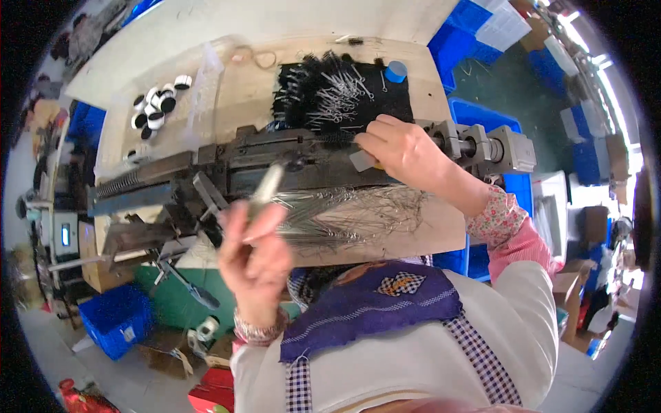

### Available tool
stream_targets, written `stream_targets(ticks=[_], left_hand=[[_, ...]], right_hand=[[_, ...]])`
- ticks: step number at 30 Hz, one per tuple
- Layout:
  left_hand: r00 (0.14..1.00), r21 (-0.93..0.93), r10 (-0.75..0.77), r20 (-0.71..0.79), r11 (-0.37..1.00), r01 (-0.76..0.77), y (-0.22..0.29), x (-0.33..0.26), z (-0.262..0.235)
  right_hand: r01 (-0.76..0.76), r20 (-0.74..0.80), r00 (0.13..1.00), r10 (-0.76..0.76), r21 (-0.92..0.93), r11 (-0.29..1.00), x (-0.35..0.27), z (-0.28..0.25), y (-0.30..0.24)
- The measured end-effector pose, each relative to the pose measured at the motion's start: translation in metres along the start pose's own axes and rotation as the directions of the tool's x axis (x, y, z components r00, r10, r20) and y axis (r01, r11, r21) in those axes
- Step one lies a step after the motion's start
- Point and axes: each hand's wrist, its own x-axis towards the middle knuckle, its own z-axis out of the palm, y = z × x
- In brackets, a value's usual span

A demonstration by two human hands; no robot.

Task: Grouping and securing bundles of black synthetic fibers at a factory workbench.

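Observation:
My left hand [255, 258], smeared by motion, is raised before the near side of a dark metal bench machine [268, 162]. Between its thumb and fingers is a pale, narrow, blurred piece [268, 184] whose kind I cannot make out. My right hand [403, 148] is closed over the machine's right part, fingertips pinched together; what they grip is hidden. Beside those fingertips is a small grey flat plate [361, 162]. Small wire brushes [337, 93] with black bristles and looped metal stems lie piled on a black cloth [396, 103] behind the machine. Thin looped wires [330, 217] lie along its near side.
A clear plastic tray [113, 148] with black-and-white round pieces [163, 103] stands at the left back. A blue cap [395, 71] sits on the cloth's corner. At the right, a cylindrical machine end [506, 148] juts over a blue bin [475, 113]. A lever [189, 286] projects at the near left.

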Motion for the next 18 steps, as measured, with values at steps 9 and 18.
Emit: stream_targets(ticks=[9, 18], left_hand=[[0.996, 0.980, 0.094, 0.006, -0.201, 0.013, -0.017, -0.041, -0.027], [0.996, 0.818, -0.082, 0.018, -0.572, -0.062, -0.050, 0.133, -0.030]], right_hand=[[-0.589, 0.148, 0.791, 0.594, -0.077, 0.804, 0.031, -0.022, 0.061], [-0.124, 0.157, 0.982, 0.101, 0.142, 0.982, -0.006, -0.023, 0.040]])
